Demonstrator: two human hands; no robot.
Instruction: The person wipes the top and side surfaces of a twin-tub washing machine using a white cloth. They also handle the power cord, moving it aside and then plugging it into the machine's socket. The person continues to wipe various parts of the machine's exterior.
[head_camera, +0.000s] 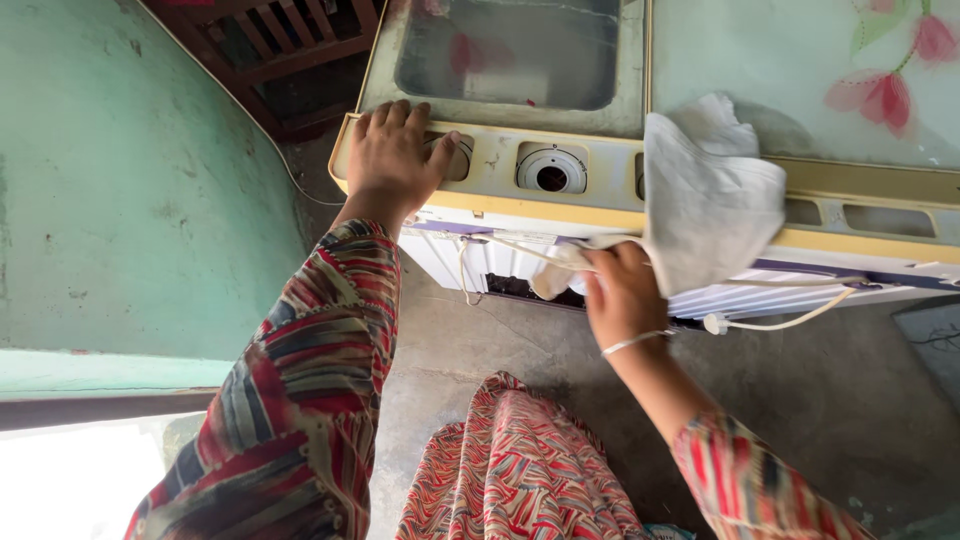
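A: Item one, the landmark: a cream and pale-yellow twin-tub washing machine (600, 190) with a clear tinted lid on one tub and a flower-printed lid on the other. What is recorded at its control panel?

B: One left hand (392, 150) is laid flat on the panel at the machine's near corner, fingers spread and extended, nothing gripped. Part of one knob recess is covered by it. One round dial socket (551, 171) without a knob is seen just beside that hand, toward the middle of the panel.

A: And the cloth?

B: One crumpled white cotton cloth (710, 195) is held up against the panel's front edge, near the flower-printed lid. It is pinched from below by one right hand (622, 295), fingers closed round its lower fold. One thin silver bangle (636, 342) is worn at that wrist.

A: Progress of the wiping, as judged?

B: The panel looks dull and scuffed around the dial socket, so that stretch is judged not yet cleaned; the part under the cloth cannot be assessed. Work is judged early to midway.

A: Remaining count?

B: One white cord (790, 322) hangs along the machine's front. Two striped red patterned sleeves are counted. One green plastered wall (130, 200) stands beside the machine.
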